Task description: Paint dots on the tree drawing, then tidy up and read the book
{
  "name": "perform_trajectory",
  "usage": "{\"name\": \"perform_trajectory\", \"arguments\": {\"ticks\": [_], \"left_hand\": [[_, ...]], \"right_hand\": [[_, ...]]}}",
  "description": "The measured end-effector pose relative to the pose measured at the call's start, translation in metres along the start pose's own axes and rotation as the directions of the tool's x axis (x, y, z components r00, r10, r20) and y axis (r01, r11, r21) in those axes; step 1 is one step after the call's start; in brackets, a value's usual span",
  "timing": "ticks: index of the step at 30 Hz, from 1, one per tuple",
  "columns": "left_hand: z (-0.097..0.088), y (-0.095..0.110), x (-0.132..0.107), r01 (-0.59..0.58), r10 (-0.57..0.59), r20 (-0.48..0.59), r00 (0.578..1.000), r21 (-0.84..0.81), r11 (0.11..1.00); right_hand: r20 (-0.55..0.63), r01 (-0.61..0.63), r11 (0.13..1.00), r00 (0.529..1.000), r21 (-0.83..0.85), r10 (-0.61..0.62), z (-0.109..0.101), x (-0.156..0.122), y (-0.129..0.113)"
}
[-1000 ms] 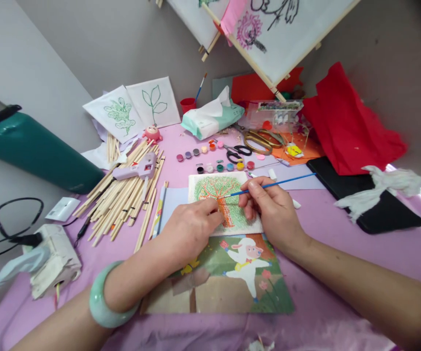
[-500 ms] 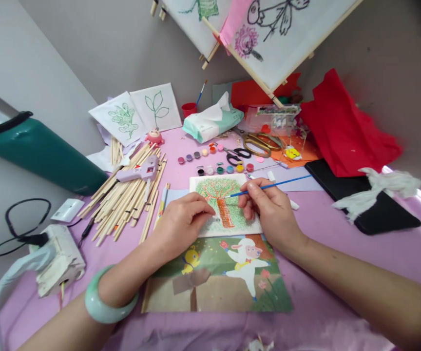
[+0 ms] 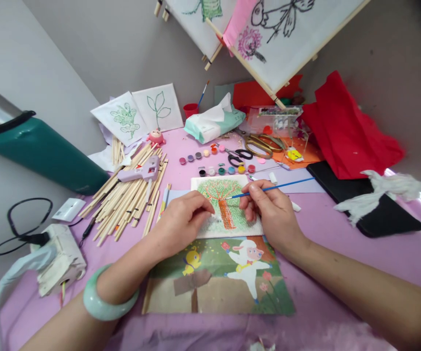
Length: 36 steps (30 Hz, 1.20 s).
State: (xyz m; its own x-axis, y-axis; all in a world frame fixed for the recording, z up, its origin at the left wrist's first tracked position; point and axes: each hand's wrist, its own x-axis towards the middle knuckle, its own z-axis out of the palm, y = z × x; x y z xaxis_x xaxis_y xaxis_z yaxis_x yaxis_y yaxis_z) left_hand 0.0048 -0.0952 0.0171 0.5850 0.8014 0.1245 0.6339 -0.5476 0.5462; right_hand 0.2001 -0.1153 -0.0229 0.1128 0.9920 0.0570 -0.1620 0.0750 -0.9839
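Observation:
A small white canvas [image 3: 210,231] carries a dotted tree painting with green foliage and an orange-brown trunk. My right hand [image 3: 274,214] pinches a blue paintbrush [image 3: 287,185], whose tip meets the painting near the top of the trunk. Over the canvas's left side rests my left hand [image 3: 183,219], its fingers curled together; a whitish bit shows at the fingertips, too small to name. Beneath the canvas's near edge lies a picture sheet [image 3: 218,278] with a lamb and a chick. Two rows of paint pots [image 3: 221,170] stand just behind the canvas.
Left are wooden sticks [image 3: 123,209], a glue gun [image 3: 143,169], a power strip [image 3: 60,261] and a teal bottle [image 3: 46,151]. Behind are scissors [image 3: 259,146] and a wipes pack [image 3: 214,124]. A black tablet [image 3: 371,209] lies right; framed drawings [image 3: 261,48] hang above.
The view has shifted slightly. Both hands stay in nearly the same place, and the brush tip remains by the top of the trunk.

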Motion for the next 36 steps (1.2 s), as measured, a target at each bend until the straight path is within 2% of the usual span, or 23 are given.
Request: {"name": "perform_trajectory", "arguments": {"ticks": [3, 8, 12, 15, 18, 20, 22, 25, 27, 29, 32, 34, 36], "left_hand": [[-0.002, -0.001, -0.003, 0.010, -0.010, -0.057, 0.998, 0.005, 1.000], [0.003, 0.001, -0.005, -0.030, 0.031, -0.007, 1.000, 0.019, 0.999], [0.003, 0.001, -0.005, 0.091, -0.089, -0.073, 0.993, 0.024, 0.996], [0.001, -0.001, -0.004, 0.173, -0.185, -0.087, 0.979, -0.127, 0.977], [0.000, -0.002, -0.004, 0.255, -0.281, -0.015, 0.960, -0.377, 0.890], [-0.001, -0.002, -0.003, 0.337, -0.362, 0.062, 0.930, -0.537, 0.774], [-0.003, -0.002, -0.003, 0.395, -0.419, 0.141, 0.897, -0.680, 0.618], [-0.007, -0.003, -0.003, 0.419, -0.414, 0.244, 0.877, -0.810, 0.411], [-0.010, -0.005, -0.005, 0.427, -0.382, 0.293, 0.876, -0.840, 0.335], [-0.011, -0.007, -0.006, 0.429, -0.358, 0.314, 0.879, -0.850, 0.306], [-0.010, -0.007, -0.006, 0.431, -0.359, 0.316, 0.878, -0.848, 0.309], [-0.009, -0.007, -0.006, 0.438, -0.381, 0.309, 0.872, -0.839, 0.323], [-0.007, -0.006, -0.005, 0.429, -0.387, 0.281, 0.878, -0.819, 0.380]], "right_hand": [[-0.002, -0.001, 1.000, 1.000, -0.001, 0.001, 0.000, 0.000, 0.000], [-0.008, 0.002, 1.000, 1.000, -0.009, -0.003, 0.001, 0.000, -0.001], [-0.005, -0.013, 1.000, 1.000, -0.001, 0.013, 0.000, 0.000, 0.000], [-0.006, -0.021, 1.000, 1.000, 0.023, 0.021, 0.000, 0.001, 0.001], [-0.007, -0.028, 0.998, 1.000, 0.059, 0.028, 0.000, 0.001, 0.001], [-0.008, -0.033, 0.997, 0.999, 0.076, 0.034, 0.000, 0.002, 0.000], [-0.012, -0.039, 0.996, 0.999, 0.083, 0.041, 0.000, 0.002, 0.000], [-0.025, -0.046, 0.995, 0.999, 0.089, 0.048, 0.000, 0.002, -0.001], [-0.032, -0.051, 0.994, 0.998, 0.100, 0.055, 0.000, 0.002, -0.001], [-0.034, -0.056, 0.992, 0.998, 0.112, 0.060, 0.000, 0.002, -0.001], [-0.033, -0.055, 0.991, 0.998, 0.123, 0.059, -0.001, 0.002, -0.001], [-0.040, -0.049, 0.992, 0.998, 0.117, 0.054, -0.001, 0.002, -0.001], [-0.047, -0.045, 0.994, 0.998, 0.103, 0.050, -0.001, 0.002, -0.001]]}}
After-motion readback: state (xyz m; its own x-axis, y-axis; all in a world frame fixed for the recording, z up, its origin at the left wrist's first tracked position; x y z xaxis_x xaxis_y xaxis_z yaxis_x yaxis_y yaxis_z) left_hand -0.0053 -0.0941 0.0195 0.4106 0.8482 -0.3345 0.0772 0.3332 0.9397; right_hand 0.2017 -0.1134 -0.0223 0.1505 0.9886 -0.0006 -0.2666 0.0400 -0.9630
